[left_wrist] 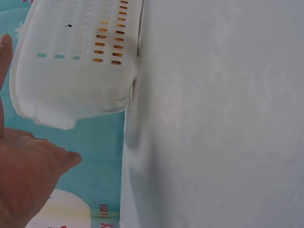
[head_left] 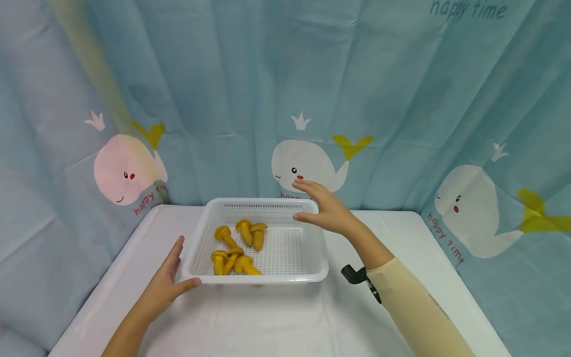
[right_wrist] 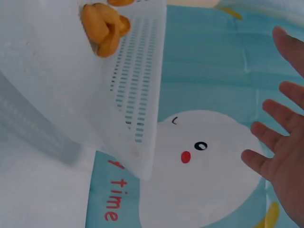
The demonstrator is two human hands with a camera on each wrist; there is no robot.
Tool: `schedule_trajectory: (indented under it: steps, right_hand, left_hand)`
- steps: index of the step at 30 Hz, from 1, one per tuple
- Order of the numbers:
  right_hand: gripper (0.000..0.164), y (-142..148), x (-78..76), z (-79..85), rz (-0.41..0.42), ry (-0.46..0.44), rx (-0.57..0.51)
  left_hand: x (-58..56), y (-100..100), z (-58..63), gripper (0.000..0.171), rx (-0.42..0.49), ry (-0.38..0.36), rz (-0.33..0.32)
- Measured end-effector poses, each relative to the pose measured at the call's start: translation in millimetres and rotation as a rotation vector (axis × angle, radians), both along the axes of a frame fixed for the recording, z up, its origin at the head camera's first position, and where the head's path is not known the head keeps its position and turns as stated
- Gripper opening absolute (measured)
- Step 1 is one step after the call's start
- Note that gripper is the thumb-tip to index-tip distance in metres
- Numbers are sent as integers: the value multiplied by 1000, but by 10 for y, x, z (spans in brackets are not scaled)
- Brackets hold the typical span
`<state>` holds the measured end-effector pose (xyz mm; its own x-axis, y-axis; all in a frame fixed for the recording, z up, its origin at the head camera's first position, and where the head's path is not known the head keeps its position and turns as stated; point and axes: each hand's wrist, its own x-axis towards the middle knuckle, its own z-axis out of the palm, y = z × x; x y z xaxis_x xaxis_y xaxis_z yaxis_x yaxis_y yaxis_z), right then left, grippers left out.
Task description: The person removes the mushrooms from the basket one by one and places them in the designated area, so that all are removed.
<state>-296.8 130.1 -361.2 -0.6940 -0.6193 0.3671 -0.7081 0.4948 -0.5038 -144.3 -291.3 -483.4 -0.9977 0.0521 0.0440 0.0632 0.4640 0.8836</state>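
Observation:
A white perforated plastic basket [head_left: 285, 250] stands on the white table. Several yellow-brown mushrooms [head_left: 245, 266] lie in its left half. Beside the basket's front left corner is the left hand [head_left: 165, 285], fingers extended and thumb pointing toward the rim; the left wrist view shows a gap between this hand [left_wrist: 31, 166] and the basket wall [left_wrist: 71, 90]. Over the basket's right side the right hand [head_left: 330, 210] is raised, fingers apart and holding nothing. The right wrist view has its spread fingers [right_wrist: 270, 137] away from the basket rim [right_wrist: 154, 118].
A blue curtain [head_left: 250, 99] printed with whales hangs behind and along both sides of the white table [head_left: 267, 322]. A black strap with a mount [head_left: 354, 274] is on the right wrist, next to a beige sleeve [head_left: 410, 302].

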Motion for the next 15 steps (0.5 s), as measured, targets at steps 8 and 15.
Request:
schedule_trajectory:
  steps: [8, 15]
  right_hand:
    - [79, -226, -216, -61, 31, -61, 22]
    - [77, -380, -374, -44, 61, -84, 22]
  left_hand:
    - [17, 20, -74, 112, 58, 23, -13]
    - [10, 29, -104, 105, 103, 39, -25]
